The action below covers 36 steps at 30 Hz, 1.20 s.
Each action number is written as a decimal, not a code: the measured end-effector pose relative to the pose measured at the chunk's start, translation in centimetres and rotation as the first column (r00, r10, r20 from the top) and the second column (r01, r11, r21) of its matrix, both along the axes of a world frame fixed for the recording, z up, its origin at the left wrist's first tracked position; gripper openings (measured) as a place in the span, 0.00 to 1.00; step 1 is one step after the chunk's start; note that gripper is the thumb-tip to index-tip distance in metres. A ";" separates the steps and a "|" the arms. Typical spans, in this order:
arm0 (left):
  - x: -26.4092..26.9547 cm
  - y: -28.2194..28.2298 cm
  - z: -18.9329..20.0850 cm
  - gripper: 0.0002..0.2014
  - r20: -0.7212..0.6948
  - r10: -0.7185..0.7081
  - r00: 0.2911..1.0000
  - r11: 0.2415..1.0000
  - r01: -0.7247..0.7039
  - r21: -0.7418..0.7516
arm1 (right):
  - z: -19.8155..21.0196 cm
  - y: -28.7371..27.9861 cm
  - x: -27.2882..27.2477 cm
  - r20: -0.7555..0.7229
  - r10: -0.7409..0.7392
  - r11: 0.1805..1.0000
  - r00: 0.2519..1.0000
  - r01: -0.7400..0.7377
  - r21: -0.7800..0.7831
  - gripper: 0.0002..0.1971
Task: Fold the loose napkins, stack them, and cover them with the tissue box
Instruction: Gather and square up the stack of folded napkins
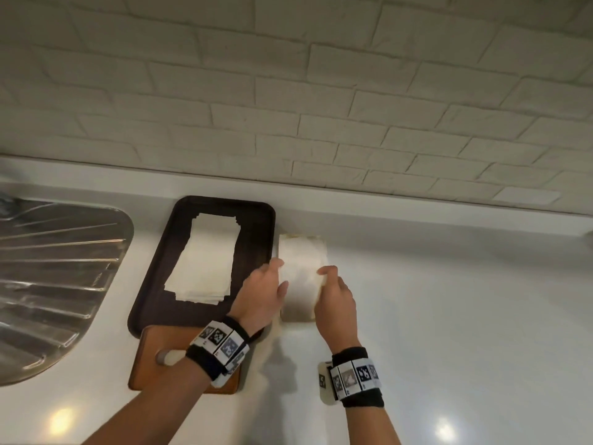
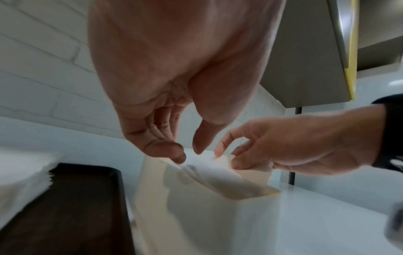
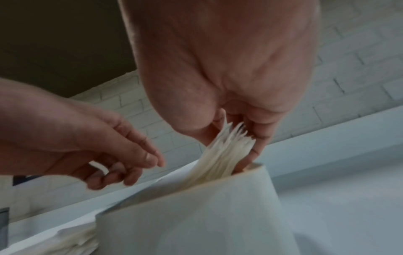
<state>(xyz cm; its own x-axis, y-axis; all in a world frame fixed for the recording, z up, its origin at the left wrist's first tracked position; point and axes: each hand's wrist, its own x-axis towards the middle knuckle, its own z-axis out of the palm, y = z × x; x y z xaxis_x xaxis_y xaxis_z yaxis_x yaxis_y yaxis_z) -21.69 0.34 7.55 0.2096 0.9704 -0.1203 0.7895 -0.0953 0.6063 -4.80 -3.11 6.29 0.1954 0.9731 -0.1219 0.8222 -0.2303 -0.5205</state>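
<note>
A cream tissue box (image 1: 300, 308) stands on the white counter just right of a dark brown tray (image 1: 150, 284). Loose white napkins (image 1: 303, 261) fill its open top. My right hand (image 1: 323, 275) pinches a bundle of these napkins (image 3: 224, 155) at the box's (image 3: 207, 215) right side, seen closely from the right wrist (image 3: 231, 143). My left hand (image 1: 280, 275) hovers at the box's left rim, fingers loosely bent, index tip touching the paper (image 2: 188, 153). A neat stack of folded napkins (image 1: 205, 258) lies on the tray.
An orange-brown wooden board (image 1: 150, 358) with a pale oval piece lies at the tray's near end, partly under my left wrist. A steel sink drainboard (image 1: 54, 277) is at the left. The white brick wall and ledge (image 1: 417, 216) run behind. Open counter (image 1: 465, 316) extends right.
</note>
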 end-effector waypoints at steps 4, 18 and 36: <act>-0.5 2.2 0.5 0.14 -0.011 -0.067 0.998 0.975 0.068 0.213 | 0.1 -0.8 1.1 0.052 0.022 0.992 0.998 -0.028 0.120 0.17; 5.9 9.4 -3.6 0.41 -0.549 -0.550 0.630 0.820 0.532 -0.211 | -2.4 -3.4 -1.4 0.286 0.504 0.864 0.815 -0.470 -0.180 0.28; -15.9 7.2 -2.8 0.12 -0.032 0.320 0.947 0.931 -0.308 0.195 | -1.4 6.4 -13.8 -0.200 0.136 0.990 0.970 -0.124 0.074 0.11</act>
<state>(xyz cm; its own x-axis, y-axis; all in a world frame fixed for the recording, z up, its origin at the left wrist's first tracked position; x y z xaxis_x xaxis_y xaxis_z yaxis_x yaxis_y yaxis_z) -37.60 7.57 4.72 -0.1111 0.9917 0.0650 0.8331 0.0572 0.5502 -18.59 3.34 4.85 0.0439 0.9953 -0.0866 0.7178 -0.0917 -0.6902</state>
